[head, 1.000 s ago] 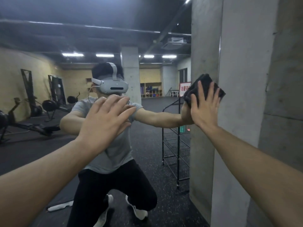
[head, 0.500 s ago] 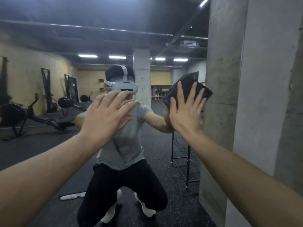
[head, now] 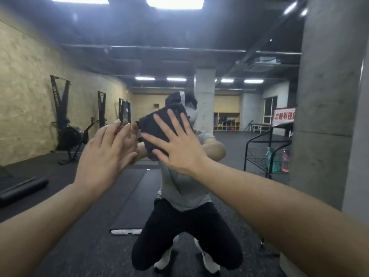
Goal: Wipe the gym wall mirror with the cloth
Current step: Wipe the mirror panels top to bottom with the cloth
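Black cloth (head: pixel 159 134) sits flattened under my right hand (head: pixel 179 148), fingers spread straight and pressing it against the wall mirror (head: pixel 229 47) at about head height. My left hand (head: pixel 107 154) is raised just beside it, fingers straight and together, holding nothing (whether it touches the glass I cannot tell). Deeper in the reflection stand a wire cart (head: pixel 267 154), a rowing machine (head: pixel 69 134) and a concrete pillar (head: pixel 204 98).
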### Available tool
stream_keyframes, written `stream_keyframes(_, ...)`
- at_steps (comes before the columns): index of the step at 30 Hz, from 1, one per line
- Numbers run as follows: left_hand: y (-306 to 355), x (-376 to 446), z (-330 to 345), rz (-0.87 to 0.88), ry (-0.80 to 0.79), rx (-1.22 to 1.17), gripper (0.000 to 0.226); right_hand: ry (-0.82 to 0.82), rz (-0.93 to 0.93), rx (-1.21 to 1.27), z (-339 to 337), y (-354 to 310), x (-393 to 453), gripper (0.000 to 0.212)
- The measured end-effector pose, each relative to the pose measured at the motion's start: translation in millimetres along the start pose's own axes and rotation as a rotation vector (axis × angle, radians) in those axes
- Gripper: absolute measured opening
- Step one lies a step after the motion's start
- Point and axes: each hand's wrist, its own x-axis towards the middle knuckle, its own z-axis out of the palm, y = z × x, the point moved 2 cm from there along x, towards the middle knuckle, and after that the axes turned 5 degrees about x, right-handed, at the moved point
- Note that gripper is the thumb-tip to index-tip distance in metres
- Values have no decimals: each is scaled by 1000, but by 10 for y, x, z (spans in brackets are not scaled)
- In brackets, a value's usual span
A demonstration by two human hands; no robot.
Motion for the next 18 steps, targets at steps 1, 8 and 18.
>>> stream_keyframes(1, -6, -73, 19, -6, -7, -5, 74, -24, -60, 2, 49, -50, -99, 57)
stream_keyframes(8, 126, -215, 129, -39, -28, -15, 69, -61, 87, -18, -169, 504, -362, 59)
stream_keyframes(18, 145, -511, 260, -72, -71, -33, 69, -38, 164, -33, -65, 47, -28, 62)
